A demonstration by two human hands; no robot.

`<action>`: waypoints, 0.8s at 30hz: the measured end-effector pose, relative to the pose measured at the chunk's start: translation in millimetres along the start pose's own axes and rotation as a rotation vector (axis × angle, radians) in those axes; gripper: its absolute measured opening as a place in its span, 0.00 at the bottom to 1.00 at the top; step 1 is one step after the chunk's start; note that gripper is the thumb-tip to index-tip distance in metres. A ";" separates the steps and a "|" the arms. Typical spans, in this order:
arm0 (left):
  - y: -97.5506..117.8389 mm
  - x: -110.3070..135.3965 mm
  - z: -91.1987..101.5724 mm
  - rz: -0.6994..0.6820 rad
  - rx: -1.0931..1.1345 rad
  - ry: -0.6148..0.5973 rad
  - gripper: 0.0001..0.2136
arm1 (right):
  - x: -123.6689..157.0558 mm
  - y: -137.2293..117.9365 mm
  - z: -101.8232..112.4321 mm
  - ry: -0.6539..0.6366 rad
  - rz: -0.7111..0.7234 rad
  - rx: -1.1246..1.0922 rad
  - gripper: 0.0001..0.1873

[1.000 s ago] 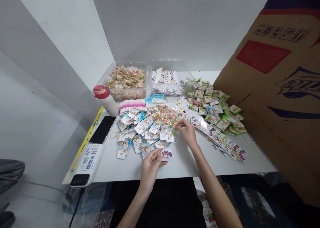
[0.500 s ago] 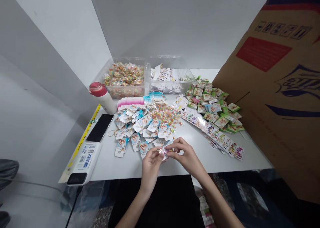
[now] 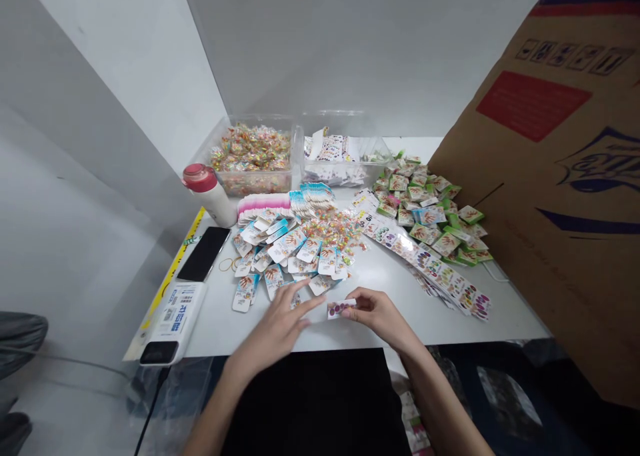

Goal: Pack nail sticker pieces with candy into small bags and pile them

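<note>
Pinch sticker strip (image 3: 342, 307) by its end in closed right hand (image 3: 383, 317); press left hand (image 3: 277, 326), fingers (image 3: 301, 304) spread open, on one blue card (image 3: 319, 284) only

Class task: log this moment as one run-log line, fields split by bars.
left hand: open, at near edge of blue card pile | right hand: pinches sticker card | green card heap: beyond right hand, untouched

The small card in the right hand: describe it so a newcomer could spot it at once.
Start at the white table, near edge. There the right hand pinches a small white card with purple ovals in its fingers. Unlike the blue-and-white cards heaped behind it, it sits alone, clear of every pile.
</note>
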State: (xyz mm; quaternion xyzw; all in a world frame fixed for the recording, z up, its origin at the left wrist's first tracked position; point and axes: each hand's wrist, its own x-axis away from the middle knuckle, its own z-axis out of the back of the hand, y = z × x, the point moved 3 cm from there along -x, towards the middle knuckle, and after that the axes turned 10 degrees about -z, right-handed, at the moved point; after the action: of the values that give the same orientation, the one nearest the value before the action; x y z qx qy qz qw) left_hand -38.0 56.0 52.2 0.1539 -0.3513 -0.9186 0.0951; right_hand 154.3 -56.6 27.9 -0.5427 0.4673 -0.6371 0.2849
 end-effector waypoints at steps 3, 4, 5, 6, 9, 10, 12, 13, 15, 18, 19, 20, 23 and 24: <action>-29.7 4.3 19.2 -0.078 -0.378 -0.091 0.34 | -0.4 0.7 8.2 0.083 -0.006 0.034 0.19; -36.6 3.1 22.9 -0.094 -0.434 -0.119 0.34 | -0.7 -0.3 9.4 0.100 -0.001 0.046 0.19; -40.6 0.7 25.7 -0.108 -0.453 -0.137 0.32 | -0.7 -1.9 9.6 0.106 0.007 0.053 0.19; -41.4 -2.5 27.6 -0.120 -0.436 -0.150 0.28 | -0.5 -4.3 8.7 0.100 0.021 0.050 0.18; -28.9 -12.3 28.6 -0.082 -0.186 -0.113 0.20 | 2.2 -14.5 2.3 0.034 0.077 -0.009 0.15; -22.4 -14.5 26.7 -0.032 -0.056 -0.080 0.19 | 3.3 -18.3 0.0 0.011 0.092 -0.039 0.13; -9.7 -16.4 18.2 0.095 0.216 -0.010 0.18 | 5.1 -25.6 -2.7 -0.005 0.111 -0.088 0.12; -4.1 -16.4 12.1 0.156 0.349 0.022 0.18 | 5.4 -29.1 -2.8 0.005 0.119 -0.099 0.12; 5.3 -15.9 -0.9 0.249 0.588 0.075 0.21 | 5.7 -35.5 -0.4 0.044 0.136 -0.084 0.13; 16.9 -16.8 -13.3 0.305 0.709 0.090 0.21 | 7.3 -45.5 5.6 0.093 0.167 0.087 0.14; 20.6 -17.8 -14.5 0.304 0.677 0.080 0.20 | 8.7 -49.2 7.0 0.097 0.179 0.186 0.14; 24.6 -19.0 -14.7 0.296 0.628 0.067 0.18 | 10.5 -53.0 7.6 0.097 0.193 0.291 0.13; 36.0 -23.0 -13.9 0.266 0.498 0.034 0.17 | 16.6 -64.6 6.0 0.103 0.243 0.537 0.12; 39.0 -24.2 -14.3 0.263 0.478 0.032 0.17 | 18.4 -68.3 5.1 0.124 0.267 0.571 0.13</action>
State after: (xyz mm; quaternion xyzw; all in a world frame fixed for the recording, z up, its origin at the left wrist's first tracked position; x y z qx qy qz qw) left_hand -7.8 25.4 73.6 0.1394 -0.5735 -0.7869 0.1800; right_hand 164.5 -46.7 97.4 -0.3348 0.3534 -0.7313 0.4777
